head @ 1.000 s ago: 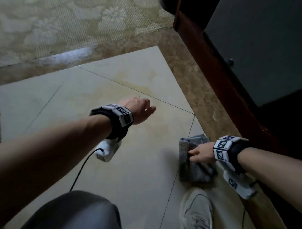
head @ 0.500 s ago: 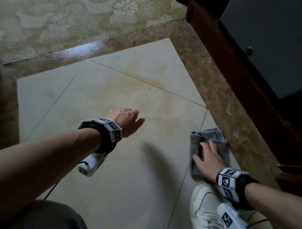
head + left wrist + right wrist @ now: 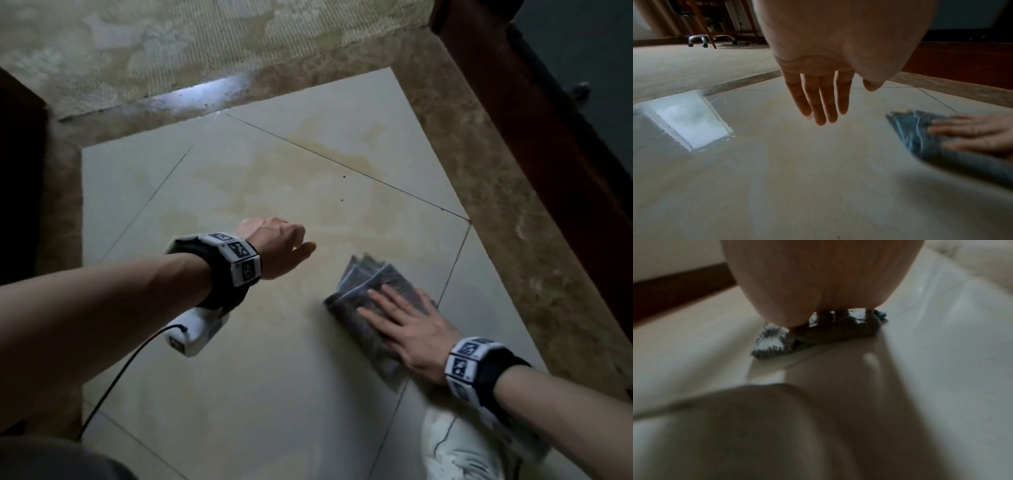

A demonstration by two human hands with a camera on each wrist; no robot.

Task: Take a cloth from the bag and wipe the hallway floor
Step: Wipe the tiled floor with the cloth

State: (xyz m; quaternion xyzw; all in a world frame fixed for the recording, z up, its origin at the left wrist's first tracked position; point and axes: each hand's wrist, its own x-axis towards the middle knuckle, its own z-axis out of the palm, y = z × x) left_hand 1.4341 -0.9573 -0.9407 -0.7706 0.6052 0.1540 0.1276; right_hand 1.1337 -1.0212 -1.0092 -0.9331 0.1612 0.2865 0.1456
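A folded grey-blue cloth (image 3: 368, 291) lies flat on the pale tiled floor (image 3: 260, 377). My right hand (image 3: 407, 322) presses down on it with straight, spread fingers. The same cloth (image 3: 920, 138) shows at the right of the left wrist view under those fingers (image 3: 970, 129), and blurred in the right wrist view (image 3: 818, 331) below the palm. My left hand (image 3: 274, 246) hovers above the floor to the left of the cloth, holding nothing; its fingers (image 3: 822, 100) hang straight and relaxed. No bag is in view.
A yellowish stain (image 3: 308, 192) spreads over the tiles ahead of the hands. A brown marble border (image 3: 496, 192) and a dark red door frame (image 3: 534, 113) run along the right. Patterned carpet (image 3: 171, 44) lies beyond. My white shoe (image 3: 455, 448) and knee (image 3: 51, 459) are close below.
My right hand has turned from sideways to pointing forward and slid the cloth leftward and forward across the tile seam. The left hand stays hovering, drifting slightly.
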